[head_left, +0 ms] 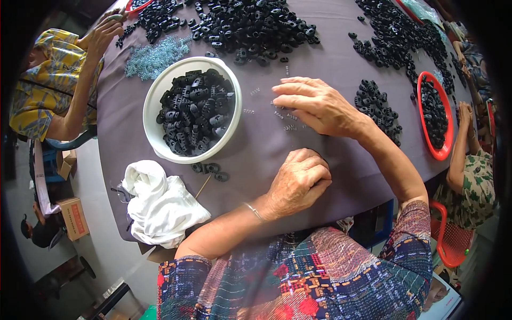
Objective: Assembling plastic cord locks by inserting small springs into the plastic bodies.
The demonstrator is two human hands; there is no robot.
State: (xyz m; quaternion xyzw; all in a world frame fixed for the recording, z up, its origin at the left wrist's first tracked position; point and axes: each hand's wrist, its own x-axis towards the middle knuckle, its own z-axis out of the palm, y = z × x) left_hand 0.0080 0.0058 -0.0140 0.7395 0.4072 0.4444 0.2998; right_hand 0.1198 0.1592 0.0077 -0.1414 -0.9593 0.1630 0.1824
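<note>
My left hand (301, 181) is closed near the table's front edge, knuckles up. A dark edge peeks out beyond its fingers, but what they hold is hidden. My right hand (320, 106) hovers just above the cloth, fingers stretched to the left and slightly apart, with nothing visible in them. Under and beside its fingertips lie several small metal coil springs (289, 128). To the left stands a round white bowl (233, 88) filled with small black plastic parts (194, 114) that look like cord locks. A few more black parts (220, 176) lie at the bowl's near side.
Black parts (256, 26) are heaped at the back, beside a pile of springs (157, 57). Another black heap (376, 109) lies to the right, near a red basket (449, 140). A white cloth (162, 205) and a thin stick (203, 186) lie at left. Other people sit on both sides.
</note>
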